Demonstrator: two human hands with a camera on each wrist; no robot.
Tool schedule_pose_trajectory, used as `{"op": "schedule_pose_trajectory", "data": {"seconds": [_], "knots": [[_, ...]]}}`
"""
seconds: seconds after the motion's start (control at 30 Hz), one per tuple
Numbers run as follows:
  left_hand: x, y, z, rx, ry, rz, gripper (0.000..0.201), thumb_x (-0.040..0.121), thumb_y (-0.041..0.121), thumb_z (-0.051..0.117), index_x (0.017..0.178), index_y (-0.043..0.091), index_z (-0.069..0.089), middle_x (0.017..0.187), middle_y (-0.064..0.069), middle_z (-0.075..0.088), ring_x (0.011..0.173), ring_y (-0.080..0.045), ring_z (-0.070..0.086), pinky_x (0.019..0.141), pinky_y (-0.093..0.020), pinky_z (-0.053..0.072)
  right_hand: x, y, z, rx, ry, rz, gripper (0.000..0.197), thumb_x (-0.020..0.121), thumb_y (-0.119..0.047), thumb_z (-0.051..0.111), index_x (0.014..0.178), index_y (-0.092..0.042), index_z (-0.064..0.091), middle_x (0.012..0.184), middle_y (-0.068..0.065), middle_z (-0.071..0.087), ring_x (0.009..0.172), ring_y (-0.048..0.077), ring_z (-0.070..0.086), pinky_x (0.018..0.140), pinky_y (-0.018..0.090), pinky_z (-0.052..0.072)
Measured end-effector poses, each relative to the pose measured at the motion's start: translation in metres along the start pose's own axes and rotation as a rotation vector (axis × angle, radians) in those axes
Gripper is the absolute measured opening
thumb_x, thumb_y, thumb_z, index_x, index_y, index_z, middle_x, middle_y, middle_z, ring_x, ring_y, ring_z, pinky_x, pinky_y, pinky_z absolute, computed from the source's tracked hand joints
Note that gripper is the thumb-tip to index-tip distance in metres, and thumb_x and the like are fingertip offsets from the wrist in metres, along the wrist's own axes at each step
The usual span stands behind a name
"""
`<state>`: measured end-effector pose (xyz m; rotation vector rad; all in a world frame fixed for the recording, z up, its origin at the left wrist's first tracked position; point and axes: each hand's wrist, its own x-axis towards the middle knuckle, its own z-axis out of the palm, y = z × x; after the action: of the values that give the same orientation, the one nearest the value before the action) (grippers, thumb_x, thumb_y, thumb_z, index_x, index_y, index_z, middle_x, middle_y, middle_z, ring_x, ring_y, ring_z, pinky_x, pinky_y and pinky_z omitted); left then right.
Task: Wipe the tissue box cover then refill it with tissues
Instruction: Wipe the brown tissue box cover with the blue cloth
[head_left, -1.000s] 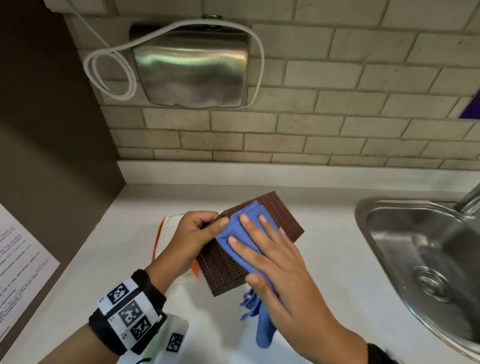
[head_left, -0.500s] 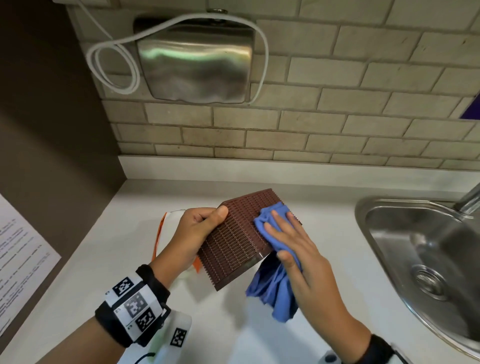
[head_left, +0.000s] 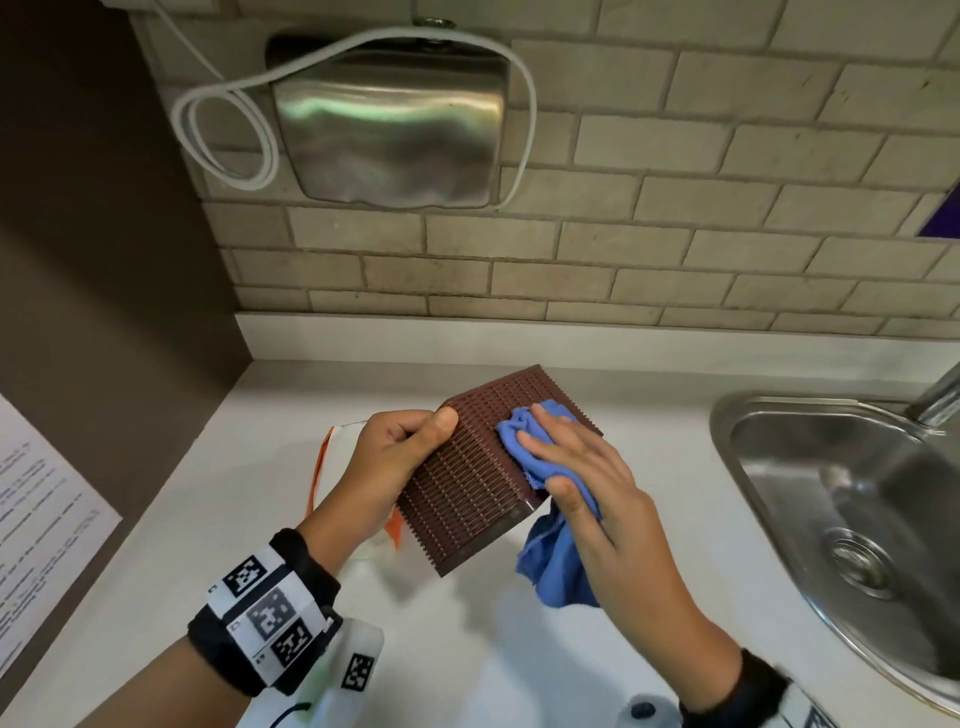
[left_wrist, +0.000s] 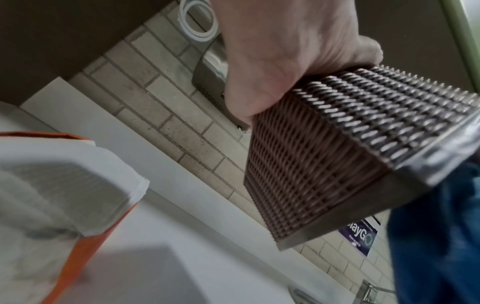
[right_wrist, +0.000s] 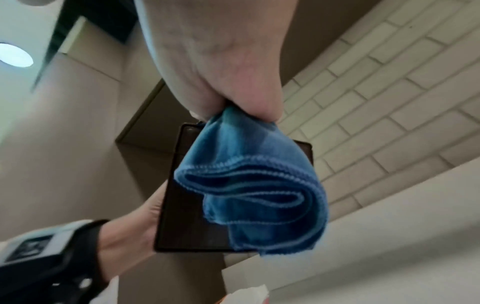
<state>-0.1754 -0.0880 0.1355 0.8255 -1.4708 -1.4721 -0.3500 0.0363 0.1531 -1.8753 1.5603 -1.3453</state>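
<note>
A brown woven tissue box cover (head_left: 467, 488) (left_wrist: 337, 156) (right_wrist: 182, 222) is lifted off the counter and tilted. My left hand (head_left: 400, 457) (left_wrist: 280, 67) grips its left edge, thumb on the upper face. My right hand (head_left: 576, 467) (right_wrist: 226, 74) presses a blue cloth (head_left: 524, 441) (right_wrist: 254, 185) with straight fingers against the cover's right face, thumb round the cloth; the loose end of the cloth hangs below the cover. A white tissue pack with orange trim (head_left: 337, 467) (left_wrist: 59, 185) lies on the counter behind my left hand, partly hidden.
A white counter (head_left: 467, 649) runs along a tiled wall. A steel sink (head_left: 831, 519) with a tap (head_left: 940, 400) lies at the right. A steel wall unit (head_left: 384, 124) with a looped white cord (head_left: 228, 130) hangs above. A dark side wall carries a printed sheet (head_left: 36, 530) at the left.
The cover has been turned and tipped, bringing its right face round. My right hand slid the cloth from the top face to that right side. The left hand kept its grip.
</note>
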Motion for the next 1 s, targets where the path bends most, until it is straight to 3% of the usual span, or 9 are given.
{"op": "schedule_pose_trajectory", "data": {"seconds": [0.17, 0.3, 0.43, 0.5, 0.6, 0.73, 0.8, 0.87, 1.0], "knots": [[0.000, 0.000, 0.000, -0.019, 0.003, 0.013, 0.047, 0.060, 0.063, 0.071, 0.071, 0.018, 0.077, 0.076, -0.004, 0.075, 0.074, -0.018, 0.069, 0.071, -0.030, 0.055, 0.015, 0.006, -0.008, -0.024, -0.037, 0.007, 0.036, 0.097, -0.031, 0.042, 0.128, -0.029, 0.059, 0.142, -0.019, 0.048, 0.137, -0.003, 0.033, 0.114, 0.022, 0.024], [-0.001, -0.004, -0.004, 0.059, 0.033, 0.025, 0.055, 0.063, 0.057, 0.066, 0.070, 0.003, 0.070, 0.072, -0.010, 0.069, 0.069, -0.022, 0.064, 0.066, -0.031, 0.050, 0.019, -0.003, -0.011, 0.103, -0.034, 0.073, 0.030, 0.094, -0.037, 0.045, 0.111, -0.035, 0.070, 0.127, -0.022, 0.061, 0.128, -0.004, 0.045, 0.108, 0.019, 0.032], [0.000, -0.005, -0.010, 0.168, 0.070, 0.051, 0.075, 0.060, 0.062, 0.064, 0.074, -0.012, 0.063, 0.068, -0.014, 0.062, 0.063, -0.018, 0.060, 0.060, -0.028, 0.046, 0.015, -0.022, -0.022, 0.375, 0.029, 0.218, 0.033, 0.092, -0.029, 0.045, 0.100, -0.016, 0.074, 0.113, -0.013, 0.072, 0.112, 0.001, 0.062, 0.099, 0.021, 0.046], [-0.003, -0.006, -0.014, 0.209, 0.063, 0.087, 0.079, 0.060, 0.065, 0.066, 0.070, -0.014, 0.059, 0.063, -0.020, 0.057, 0.062, -0.022, 0.056, 0.062, -0.032, 0.043, 0.016, -0.027, -0.030, 0.404, 0.118, 0.240, 0.033, 0.094, -0.030, 0.044, 0.103, -0.017, 0.073, 0.112, -0.015, 0.072, 0.110, 0.002, 0.064, 0.094, 0.015, 0.048], [-0.006, -0.004, -0.012, 0.213, 0.006, 0.108, 0.088, 0.058, 0.074, 0.067, 0.068, -0.014, 0.059, 0.064, -0.030, 0.056, 0.061, -0.022, 0.056, 0.061, -0.032, 0.042, 0.019, -0.031, -0.029, 0.372, 0.130, 0.136, 0.035, 0.097, -0.036, 0.038, 0.113, -0.029, 0.069, 0.126, -0.020, 0.063, 0.127, -0.003, 0.050, 0.104, 0.013, 0.038], [-0.009, 0.005, 0.002, 0.301, -0.037, 0.230, 0.048, 0.064, 0.056, 0.068, 0.049, 0.011, 0.055, 0.051, 0.003, 0.049, 0.052, -0.005, 0.046, 0.054, -0.019, 0.036, 0.018, -0.012, 0.003, -0.124, -0.124, -0.039, 0.044, 0.096, -0.049, 0.029, 0.139, -0.043, 0.039, 0.153, -0.024, 0.025, 0.145, -0.004, 0.010, 0.119, 0.020, 0.011], [-0.013, 0.009, 0.002, 0.275, -0.077, 0.257, 0.049, 0.063, 0.064, 0.071, 0.047, 0.021, 0.056, 0.054, 0.002, 0.052, 0.054, -0.009, 0.049, 0.055, -0.021, 0.038, 0.021, 0.006, 0.001, -0.217, -0.094, -0.012, 0.047, 0.096, -0.052, 0.023, 0.142, -0.046, 0.032, 0.156, -0.021, 0.020, 0.147, 0.001, 0.006, 0.122, 0.032, 0.011], [-0.017, 0.011, -0.001, 0.243, -0.124, 0.267, 0.049, 0.063, 0.070, 0.070, 0.047, 0.025, 0.055, 0.055, -0.010, 0.053, 0.055, -0.017, 0.051, 0.056, -0.025, 0.038, 0.027, 0.015, -0.010, -0.149, -0.057, 0.099, 0.044, 0.095, -0.055, 0.022, 0.138, -0.052, 0.032, 0.156, -0.021, 0.021, 0.146, -0.001, 0.010, 0.122, 0.035, 0.012], [-0.024, 0.019, -0.002, 0.200, -0.187, 0.285, 0.076, 0.064, 0.071, 0.069, 0.051, -0.001, 0.049, 0.059, -0.033, 0.050, 0.054, -0.042, 0.051, 0.052, -0.044, 0.040, 0.033, 0.016, -0.036, 0.282, -0.162, 0.312, 0.042, 0.096, -0.044, 0.034, 0.136, -0.041, 0.046, 0.144, -0.020, 0.046, 0.131, -0.006, 0.042, 0.113, 0.028, 0.034]]}}
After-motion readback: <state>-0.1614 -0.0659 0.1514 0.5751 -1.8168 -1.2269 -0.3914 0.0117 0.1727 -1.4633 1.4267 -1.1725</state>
